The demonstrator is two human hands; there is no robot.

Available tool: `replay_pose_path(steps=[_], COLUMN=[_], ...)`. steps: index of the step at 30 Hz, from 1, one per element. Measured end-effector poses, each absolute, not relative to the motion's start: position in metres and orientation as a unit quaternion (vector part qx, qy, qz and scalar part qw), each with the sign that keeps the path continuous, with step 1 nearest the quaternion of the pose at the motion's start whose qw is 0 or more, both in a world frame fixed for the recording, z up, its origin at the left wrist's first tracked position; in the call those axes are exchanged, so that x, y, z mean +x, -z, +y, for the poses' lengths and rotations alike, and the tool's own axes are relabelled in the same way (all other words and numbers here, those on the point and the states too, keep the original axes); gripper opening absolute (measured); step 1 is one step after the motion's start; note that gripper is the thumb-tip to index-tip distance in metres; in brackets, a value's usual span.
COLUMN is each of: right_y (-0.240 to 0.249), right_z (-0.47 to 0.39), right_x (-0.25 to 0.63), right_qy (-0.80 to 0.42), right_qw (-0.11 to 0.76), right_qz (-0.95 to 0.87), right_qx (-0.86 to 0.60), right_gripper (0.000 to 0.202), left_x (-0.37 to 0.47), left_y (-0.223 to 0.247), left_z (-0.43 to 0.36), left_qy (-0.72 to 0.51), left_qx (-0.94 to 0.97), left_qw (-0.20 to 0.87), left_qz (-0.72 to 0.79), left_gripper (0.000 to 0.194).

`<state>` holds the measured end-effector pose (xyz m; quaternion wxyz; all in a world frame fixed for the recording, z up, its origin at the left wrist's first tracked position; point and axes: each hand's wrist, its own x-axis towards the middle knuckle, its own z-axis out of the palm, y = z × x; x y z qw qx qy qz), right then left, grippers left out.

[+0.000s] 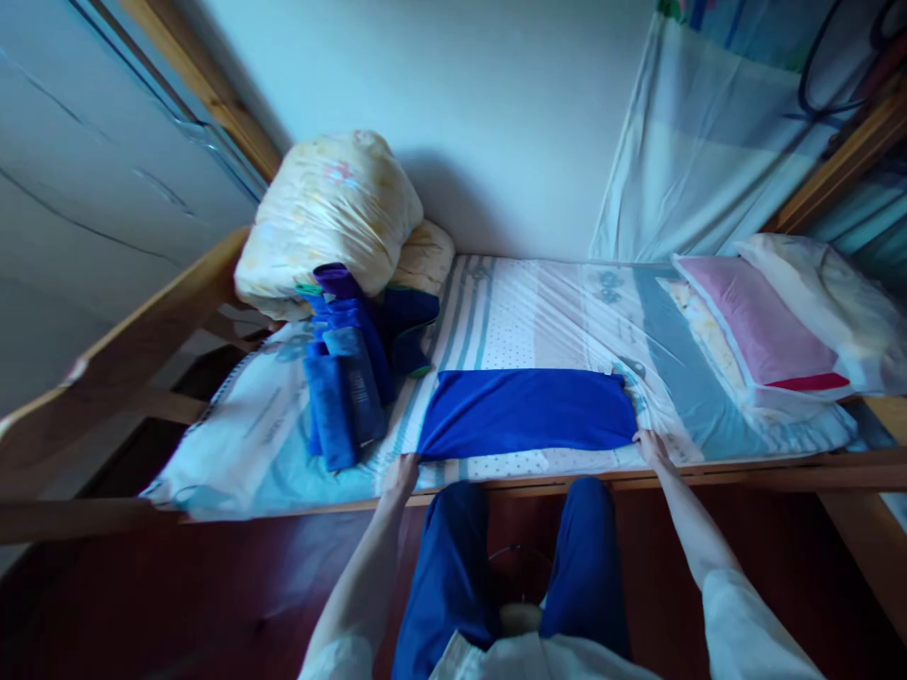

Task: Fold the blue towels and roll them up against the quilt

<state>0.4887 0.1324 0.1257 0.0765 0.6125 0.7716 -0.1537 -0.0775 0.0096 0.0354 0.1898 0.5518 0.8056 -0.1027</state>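
A blue cloth (531, 411) lies stretched out as a long flat strip along the front edge of the bed. My left hand (402, 472) pinches its near left corner, and my right hand (650, 446) pinches the near right corner. Left of the cloth, several folded or rolled blue cloths (330, 406) lie in a pile, with a purple one (338, 281) at the top. A dark blue cloth (411, 326) rests beside that pile.
A bulky cream quilt (333, 217) sits at the bed's back left. On the right are a pink pillow (769, 316) and a pale pillow (836, 302). A wooden rail (162, 316) borders the left side; a curtain (680, 151) hangs at the back right.
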Motion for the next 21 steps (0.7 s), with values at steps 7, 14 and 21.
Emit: replay_pose_path(steps=[7, 14, 21], right_y=[-0.107, -0.103, -0.108], right_z=[0.13, 0.125, 0.111], right_x=[0.483, 0.518, 0.508], right_qy=[0.167, 0.153, 0.147], right_qw=[0.137, 0.204, 0.249], right_qz=[0.738, 0.727, 0.676], right_qx=[0.639, 0.637, 0.677], right_gripper=[0.024, 0.042, 0.039], left_x=[-0.095, -0.102, -0.098], left_y=[-0.011, -0.015, -0.015], left_z=[0.007, -0.017, -0.029], left_qy=[0.112, 0.107, 0.146], left_qx=[0.636, 0.682, 0.669], left_qw=[0.159, 0.176, 0.204], left_qz=[0.747, 0.702, 0.7], left_gripper=[0.039, 0.032, 0.034])
